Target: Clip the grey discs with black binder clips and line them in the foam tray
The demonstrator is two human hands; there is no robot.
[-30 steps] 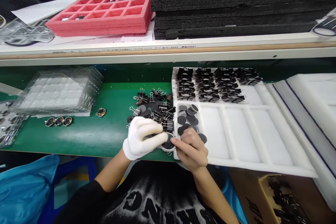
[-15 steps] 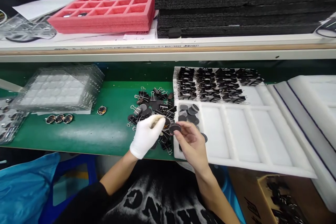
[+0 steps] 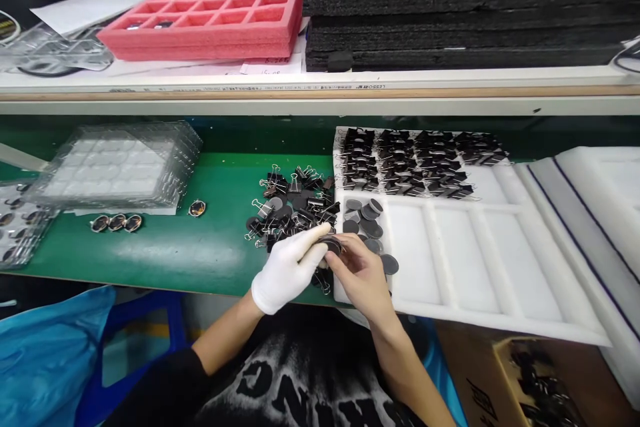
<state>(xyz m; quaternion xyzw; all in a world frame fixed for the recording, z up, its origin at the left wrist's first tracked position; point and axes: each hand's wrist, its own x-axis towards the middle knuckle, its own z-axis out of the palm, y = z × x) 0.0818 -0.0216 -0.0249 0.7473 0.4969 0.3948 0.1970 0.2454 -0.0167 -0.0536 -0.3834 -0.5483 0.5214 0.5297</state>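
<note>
On the left of the green bench (image 3: 227,180), a stack of clear trays (image 3: 120,167) stands behind three round pieces (image 3: 117,223) in a row, with a single round piece (image 3: 197,208) to their right. Next come loose binder clips (image 3: 315,202), and in front of them the gloved left hand (image 3: 289,273), thumb and fingers pinching the left side of a dark disc (image 3: 332,245). The disc lies between the hands at their fingertips, neither hand nearer; being round, it shows no long axis. The bare right hand (image 3: 364,273) grips its right side. Half a second ago the left hand held a round piece just apart from the right hand's disc; now the two meet, and that piece cannot be made out. Farther right, loose discs (image 3: 371,210) lie in a white foam tray (image 3: 410,250).
</note>
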